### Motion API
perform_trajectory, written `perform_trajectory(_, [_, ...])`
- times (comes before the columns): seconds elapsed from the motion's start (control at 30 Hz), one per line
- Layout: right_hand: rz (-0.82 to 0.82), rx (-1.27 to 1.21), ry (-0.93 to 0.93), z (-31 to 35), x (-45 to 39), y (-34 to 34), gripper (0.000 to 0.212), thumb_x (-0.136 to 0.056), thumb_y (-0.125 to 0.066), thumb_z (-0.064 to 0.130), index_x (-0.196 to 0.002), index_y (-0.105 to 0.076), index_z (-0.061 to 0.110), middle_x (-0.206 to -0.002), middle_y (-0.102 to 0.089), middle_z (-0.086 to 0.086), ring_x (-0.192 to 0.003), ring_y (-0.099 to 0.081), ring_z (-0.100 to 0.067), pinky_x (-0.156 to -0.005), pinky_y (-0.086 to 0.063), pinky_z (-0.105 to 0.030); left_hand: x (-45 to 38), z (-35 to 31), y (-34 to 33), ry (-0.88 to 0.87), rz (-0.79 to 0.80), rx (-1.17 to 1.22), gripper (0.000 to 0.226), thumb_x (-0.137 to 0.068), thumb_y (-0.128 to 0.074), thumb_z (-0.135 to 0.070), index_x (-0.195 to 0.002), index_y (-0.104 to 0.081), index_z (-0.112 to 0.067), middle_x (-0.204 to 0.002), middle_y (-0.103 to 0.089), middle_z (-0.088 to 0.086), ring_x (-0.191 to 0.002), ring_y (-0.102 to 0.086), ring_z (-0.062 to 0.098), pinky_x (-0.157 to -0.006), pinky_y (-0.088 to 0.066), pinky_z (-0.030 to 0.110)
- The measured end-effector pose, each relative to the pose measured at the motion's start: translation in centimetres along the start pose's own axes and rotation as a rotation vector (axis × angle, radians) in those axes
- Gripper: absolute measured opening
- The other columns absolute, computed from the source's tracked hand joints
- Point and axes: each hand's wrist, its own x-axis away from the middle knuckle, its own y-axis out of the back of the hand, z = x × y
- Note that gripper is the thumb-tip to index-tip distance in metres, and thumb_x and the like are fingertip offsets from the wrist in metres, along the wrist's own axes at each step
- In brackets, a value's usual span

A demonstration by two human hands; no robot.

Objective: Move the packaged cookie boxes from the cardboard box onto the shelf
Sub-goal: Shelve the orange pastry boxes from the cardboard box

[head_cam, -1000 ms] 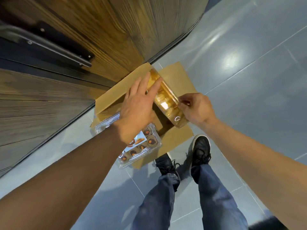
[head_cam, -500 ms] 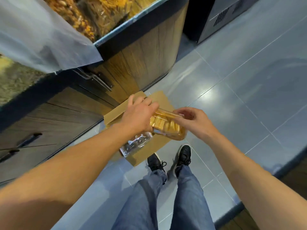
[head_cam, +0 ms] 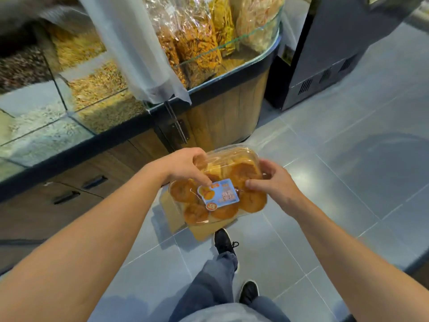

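Note:
I hold a clear plastic cookie box (head_cam: 234,180) with round golden cookies and a blue label, lifted in front of me at waist height. My left hand (head_cam: 185,166) grips its left edge, thumb on the lid. My right hand (head_cam: 271,182) grips its right edge. Under the package, on the floor, a strip of the brown cardboard box (head_cam: 204,231) shows; its inside is hidden by the package.
A wooden display counter (head_cam: 222,117) with glass bins of grains and bagged snacks stands ahead and left, a plastic bag roll (head_cam: 139,49) hanging over it. A dark cabinet (head_cam: 325,54) stands at the back right. My feet (head_cam: 225,242) stand on grey floor tiles.
I have stood up and raised the cookie box from the cardboard box; the package has turned lid-up toward me. The view has lifted from the floor to the counter's bins.

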Motion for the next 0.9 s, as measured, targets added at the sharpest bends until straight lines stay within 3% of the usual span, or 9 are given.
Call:
perform_trajectory(0.17, [0.069, -0.120, -0.014, 1.2, 5.5, -1.7, 0.055, -0.071, -0.085, 0.027, -0.121, -0.061, 0.023, -0.115, -0.071, -0.001, -0.105, -0.069, -0.022, -0.083, -0.060, -0.038, 8.8, 0.8, -1.9, -0.026, -0.223, 0.072, 0.070, -0.079, -0.079, -0.041, -0.139, -0.047, -0.028, -0.134, -0.054, -0.005, -0.117, -0.055, 0.015, -0.089, -0.052, 0.029])
perform_trajectory(0.27, [0.152, -0.037, -0.010, 3.0, 7.9, -3.4, 0.056, -0.074, -0.085, 0.033, -0.123, -0.059, 0.025, -0.116, -0.070, -0.001, -0.107, -0.068, -0.023, -0.083, -0.060, -0.038, 14.1, 1.9, -2.9, -0.013, -0.359, 0.076, 0.078, -0.080, -0.078, -0.043, -0.145, -0.040, -0.028, -0.143, -0.050, -0.002, -0.126, -0.051, 0.018, -0.097, -0.049, 0.033])
perform_trajectory(0.37, [0.232, 0.229, 0.102, 6.2, 9.0, -6.1, 0.059, -0.070, -0.089, 0.035, -0.119, -0.057, 0.031, -0.115, -0.064, 0.005, -0.108, -0.063, -0.019, -0.090, -0.057, -0.040, 18.5, 2.9, -3.4, -0.024, -0.434, 0.041, 0.091, -0.077, -0.080, -0.045, -0.151, -0.031, -0.030, -0.149, -0.043, -0.003, -0.134, -0.043, 0.018, -0.105, -0.040, 0.033])
perform_trajectory(0.53, [0.457, 0.933, 0.449, 12.0, 11.1, -14.9, 0.075, -0.066, -0.089, 0.038, -0.127, -0.047, 0.035, -0.108, -0.052, 0.018, -0.102, -0.055, -0.008, -0.078, -0.048, -0.020, 24.5, 5.9, -4.2, -0.084, -0.492, 0.137, 0.109, -0.068, -0.087, -0.042, -0.154, -0.021, -0.033, -0.145, -0.046, -0.005, -0.131, -0.045, 0.015, -0.103, -0.039, 0.028])
perform_trajectory(0.63, [0.595, 1.203, 0.577, 13.8, 12.8, -21.4, 0.077, -0.064, -0.087, 0.041, -0.129, -0.047, 0.034, -0.108, -0.053, 0.016, -0.100, -0.054, -0.009, -0.078, -0.046, -0.020, 27.5, 10.0, -5.0, -0.032, -0.473, 0.133, 0.093, -0.064, -0.089, -0.040, -0.140, -0.036, -0.034, -0.128, -0.056, -0.009, -0.115, -0.055, 0.011, -0.088, -0.047, 0.021])
perform_trajectory(0.73, [0.640, 1.296, 0.613, 14.3, 14.0, -28.1, 0.079, -0.065, -0.085, 0.043, -0.133, -0.045, 0.035, -0.117, -0.054, 0.012, -0.109, -0.052, -0.011, -0.090, -0.050, -0.029, 30.6, 15.8, -5.5, 0.005, -0.593, 0.223, 0.069, -0.062, -0.089, -0.040, -0.117, -0.049, -0.032, -0.108, -0.061, -0.010, -0.095, -0.060, 0.007, -0.076, -0.052, 0.021])
perform_trajectory(0.83, [0.552, 1.188, 0.695, 14.5, 14.9, -33.5, 0.093, -0.068, -0.083, 0.046, -0.147, -0.035, 0.032, -0.139, -0.047, 0.007, -0.129, -0.041, -0.016, -0.108, -0.041, -0.039, 33.5, 22.0, -5.5, 0.071, -0.732, 0.436, 0.063, -0.059, -0.090, -0.038, -0.110, -0.054, -0.030, -0.103, -0.065, -0.009, -0.093, -0.063, 0.008, -0.080, -0.058, 0.032])
perform_trajectory(0.9, [0.468, 1.012, 0.674, 14.5, 15.2, -36.8, 0.100, -0.071, -0.083, 0.046, -0.152, -0.028, 0.031, -0.149, -0.039, 0.003, -0.137, -0.034, -0.019, -0.112, -0.035, -0.042, 35.5, 26.5, -5.5, 0.085, -0.807, 0.709, 0.057, -0.061, -0.091, -0.027, -0.106, -0.056, -0.028, -0.102, -0.067, -0.006, -0.094, -0.066, 0.012, -0.077, -0.059, 0.034])
